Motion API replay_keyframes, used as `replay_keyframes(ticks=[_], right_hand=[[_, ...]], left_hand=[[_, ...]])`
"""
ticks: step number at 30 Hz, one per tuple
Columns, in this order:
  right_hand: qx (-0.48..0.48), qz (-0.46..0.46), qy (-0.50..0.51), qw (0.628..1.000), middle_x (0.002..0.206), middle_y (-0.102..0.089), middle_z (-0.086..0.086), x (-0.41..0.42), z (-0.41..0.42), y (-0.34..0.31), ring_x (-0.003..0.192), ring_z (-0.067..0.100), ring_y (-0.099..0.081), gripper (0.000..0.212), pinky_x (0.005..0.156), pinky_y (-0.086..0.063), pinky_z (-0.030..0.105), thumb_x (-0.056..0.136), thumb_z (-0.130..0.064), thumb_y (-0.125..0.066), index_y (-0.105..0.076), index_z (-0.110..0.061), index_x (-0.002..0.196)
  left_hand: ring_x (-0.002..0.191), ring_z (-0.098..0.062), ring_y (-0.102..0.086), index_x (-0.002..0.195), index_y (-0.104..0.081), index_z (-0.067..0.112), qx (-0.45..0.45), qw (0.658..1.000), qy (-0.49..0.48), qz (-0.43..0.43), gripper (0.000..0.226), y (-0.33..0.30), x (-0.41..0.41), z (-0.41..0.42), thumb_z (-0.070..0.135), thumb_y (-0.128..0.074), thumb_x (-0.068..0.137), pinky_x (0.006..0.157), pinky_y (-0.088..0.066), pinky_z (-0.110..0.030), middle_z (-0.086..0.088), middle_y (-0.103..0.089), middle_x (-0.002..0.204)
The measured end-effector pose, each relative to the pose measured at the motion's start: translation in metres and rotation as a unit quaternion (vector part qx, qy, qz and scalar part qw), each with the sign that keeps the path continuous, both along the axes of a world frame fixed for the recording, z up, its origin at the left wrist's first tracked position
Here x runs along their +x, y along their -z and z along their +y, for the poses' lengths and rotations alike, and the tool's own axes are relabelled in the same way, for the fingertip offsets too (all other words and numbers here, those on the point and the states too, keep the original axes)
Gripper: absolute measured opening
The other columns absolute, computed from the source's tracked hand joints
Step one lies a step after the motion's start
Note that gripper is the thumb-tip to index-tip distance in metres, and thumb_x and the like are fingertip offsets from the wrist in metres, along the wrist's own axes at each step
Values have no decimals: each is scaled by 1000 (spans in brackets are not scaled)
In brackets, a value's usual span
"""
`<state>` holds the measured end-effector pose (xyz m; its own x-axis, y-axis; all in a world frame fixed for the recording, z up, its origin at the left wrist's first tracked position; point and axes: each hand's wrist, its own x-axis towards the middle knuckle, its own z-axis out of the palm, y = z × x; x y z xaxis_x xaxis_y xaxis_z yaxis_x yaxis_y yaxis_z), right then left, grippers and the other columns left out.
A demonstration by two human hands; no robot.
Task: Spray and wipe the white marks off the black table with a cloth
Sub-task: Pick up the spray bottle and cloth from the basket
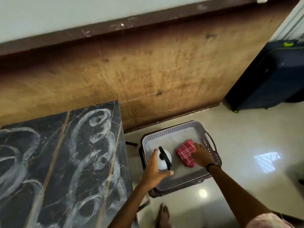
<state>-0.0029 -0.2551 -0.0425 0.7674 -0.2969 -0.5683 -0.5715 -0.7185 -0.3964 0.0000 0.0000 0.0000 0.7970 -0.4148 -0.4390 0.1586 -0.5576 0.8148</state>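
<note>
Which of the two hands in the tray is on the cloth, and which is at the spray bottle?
The right hand rests on the red checked cloth; the left hand is cupped around the white spray bottle, nearer the black table.

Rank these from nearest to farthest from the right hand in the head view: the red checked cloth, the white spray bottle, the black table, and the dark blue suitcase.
From the right hand:
1. Red checked cloth, in the basket, under the fingers.
2. White spray bottle, in the same basket, to its left, by the left hand.
3. Black table, further left, outside the basket.
4. Dark blue suitcase, far off at upper right.
</note>
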Motion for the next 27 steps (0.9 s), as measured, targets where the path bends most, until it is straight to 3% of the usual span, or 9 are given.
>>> replay_keyframes(ticks=[3,6,10,14,18,20,22,25,27], right_hand=[[6,-13,28,999,141,-42,20,7,-10,25,126,37,-44,49,105,-40,52,92,-10,-53,-36,-3,138],[-6,-17,36,999,139,-44,19,14,-20,53,125,38,-46,49,103,-41,54,91,-12,-55,-39,-6,136],[-16,-10,35,999,127,-56,16,26,-32,73,114,35,-55,55,98,-46,52,84,-18,-69,-47,-15,134],[-16,6,9,1000,106,-68,10,28,-33,73,96,25,-64,39,89,-53,40,85,-24,-70,-61,-15,122],[0,-78,-33,996,107,-59,13,18,-18,53,94,27,-61,39,88,-53,40,81,-23,-75,-63,-6,114],[20,-121,-62,991,106,-60,12,9,-5,40,89,26,-62,38,83,-55,38,77,-19,-79,-64,-3,108],[1,-170,-114,979,100,-65,10,-1,7,23,81,25,-65,40,72,-57,35,71,-20,-84,-65,-5,103],[-68,-270,-176,944,93,-69,4,-14,23,-9,69,21,-68,36,57,-51,23,67,-22,-86,-66,-9,93],[-107,-343,-189,914,98,-71,6,-20,28,-30,77,20,-69,36,63,-50,19,64,-19,-87,-67,-8,92]], left_hand=[[143,-13,-24,151,-16,20,-10,1000,-15,-9,112,12,16,-13,49,-81,64,117,-27,-37,5,-22,157],[135,-6,-34,147,-25,22,-11,1000,15,4,107,26,24,-18,49,-83,62,111,-31,-26,10,-34,149],[123,-10,-48,129,-41,29,-24,1000,11,9,89,44,25,-21,52,-85,54,104,-42,-29,12,-50,132],[119,-13,-52,122,-46,23,-21,1000,9,11,97,58,27,-20,54,-89,42,100,-45,-29,7,-56,122],[108,-16,-56,102,-57,32,-15,999,45,23,72,63,41,-14,43,-90,39,94,-48,-32,5,-58,114],[100,-15,-59,84,-60,37,-16,998,51,24,41,63,52,-15,32,-86,53,93,-50,-37,8,-63,102],[94,-10,-61,69,-61,39,-31,997,56,33,24,56,60,-21,28,-82,66,93,-49,-32,15,-65,85],[87,-11,-62,68,-63,39,-55,997,35,52,20,50,59,-26,31,-80,72,92,-49,-35,10,-64,81],[83,-19,-64,73,-66,28,-98,993,-19,59,17,46,55,-22,39,-79,72,88,-51,-47,0,-66,82]])
